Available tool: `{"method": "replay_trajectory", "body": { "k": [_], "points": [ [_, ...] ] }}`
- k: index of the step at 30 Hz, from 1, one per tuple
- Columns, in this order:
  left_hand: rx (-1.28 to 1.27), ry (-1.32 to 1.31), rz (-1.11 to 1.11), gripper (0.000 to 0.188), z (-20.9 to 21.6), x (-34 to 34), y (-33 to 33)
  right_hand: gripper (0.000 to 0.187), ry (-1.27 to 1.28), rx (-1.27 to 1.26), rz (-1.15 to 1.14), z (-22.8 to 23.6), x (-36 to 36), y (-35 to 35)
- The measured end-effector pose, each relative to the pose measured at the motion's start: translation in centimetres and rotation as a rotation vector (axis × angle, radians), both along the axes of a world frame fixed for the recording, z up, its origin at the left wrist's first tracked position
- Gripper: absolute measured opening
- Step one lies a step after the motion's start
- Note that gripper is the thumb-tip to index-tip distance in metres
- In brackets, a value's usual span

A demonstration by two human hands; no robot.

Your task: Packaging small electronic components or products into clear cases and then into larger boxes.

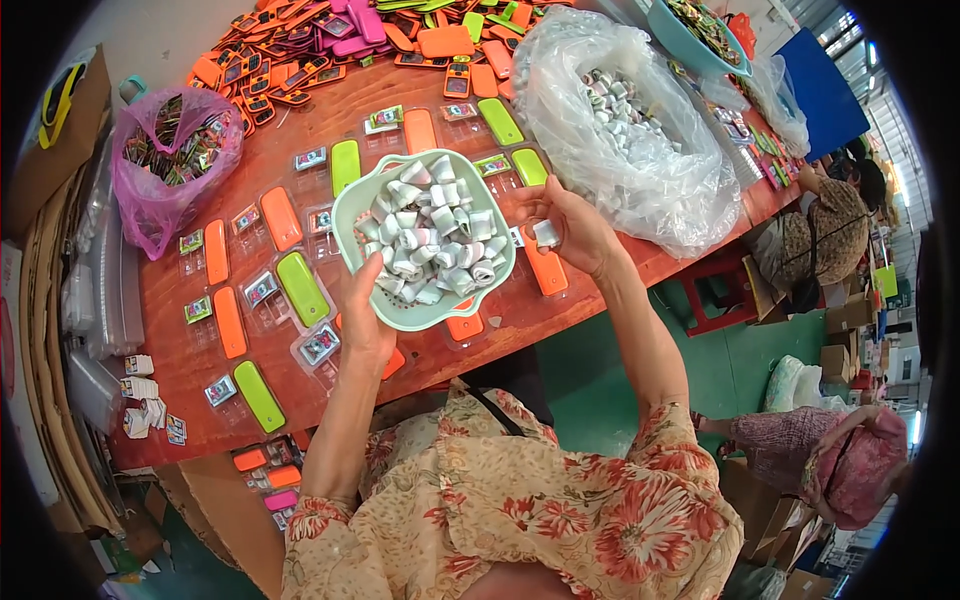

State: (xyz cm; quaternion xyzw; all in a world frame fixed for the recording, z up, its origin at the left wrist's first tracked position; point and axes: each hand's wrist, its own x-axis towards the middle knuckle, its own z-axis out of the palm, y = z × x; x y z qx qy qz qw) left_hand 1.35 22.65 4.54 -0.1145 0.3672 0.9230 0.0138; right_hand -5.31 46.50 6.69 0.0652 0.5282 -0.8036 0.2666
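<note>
My left hand point(366, 318) grips the near-left rim of a pale green plastic basin point(348, 215), thumb over the edge. Small rolled white paper bundles point(440, 215) fill much of it. To the basin's right, my right hand point(580, 228) is curled around one small white roll point(545, 234), just above the table. Beneath and around both hands lie clear plastic blister trays point(318, 345), several bearing an orange toy phone point(280, 218) or a green toy phone point(302, 288) and a small picture-card pack point(262, 289). The basin hides some of them.
Loose orange and magenta toy phones point(300, 60) pile at the far side. A large clear bag point(690, 190) of white rolls stands at right, a purple bag point(150, 205) of small packets at left. Card stacks point(140, 388) sit near-left. Other people point(825, 230) are at right.
</note>
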Motion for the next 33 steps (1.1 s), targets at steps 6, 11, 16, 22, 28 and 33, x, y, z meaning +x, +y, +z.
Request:
{"method": "replay_trajectory", "body": {
  "k": [6, 11, 16, 22, 28, 33],
  "points": [
    [-0.037, -0.004, 0.018, 0.04, -0.2, -0.2, 0.5, 0.024, 0.408, 0.455, 0.062, 1.0, 0.7, -0.1],
    [-0.076, 0.007, -0.017, 0.045, -0.4, -0.7, 1.1, 0.018, 0.933, 0.868, 0.02, 2.0, 2.7, -1.7],
    [-0.029, 0.02, -0.081, 0.048, -1.7, -1.0, 0.2, 0.014, 1.069, 1.342, 0.241, 1.6, 3.5, -5.5],
    [-0.107, -0.044, -0.08, 0.043, 0.1, -0.5, 0.0, 0.014, 1.229, 1.16, 0.074, 0.4, 3.2, -6.3],
    [-0.097, -0.128, 0.02, 0.044, 0.6, 0.1, -1.7, 0.015, 0.514, 0.348, -0.305, 3.0, 0.7, -2.2],
    [-0.098, -0.118, 0.052, 0.044, 1.3, 0.4, -1.8, 0.017, 0.609, 0.626, -0.443, -3.2, -2.1, 2.9]
  ]
}}
